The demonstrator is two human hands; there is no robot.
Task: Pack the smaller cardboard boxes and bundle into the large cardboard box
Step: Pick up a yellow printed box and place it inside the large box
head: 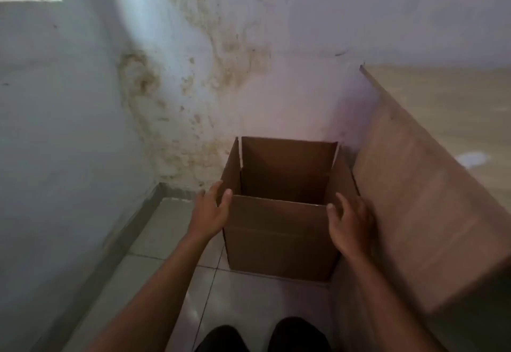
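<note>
Both hands at open large cardboard box (279, 238) — left hand (211, 210), right hand (349, 224) fingers spread, touching near corners.

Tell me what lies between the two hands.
The head view shows the open box: its near wall and open top span the stretch from left hand to right hand.

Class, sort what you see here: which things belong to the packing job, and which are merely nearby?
Belongs to the job:
large cardboard box, open, standing on the floor
left hand and right hand at its sides

Merely nearby:
wooden table
stained wall
tiled floor
</note>
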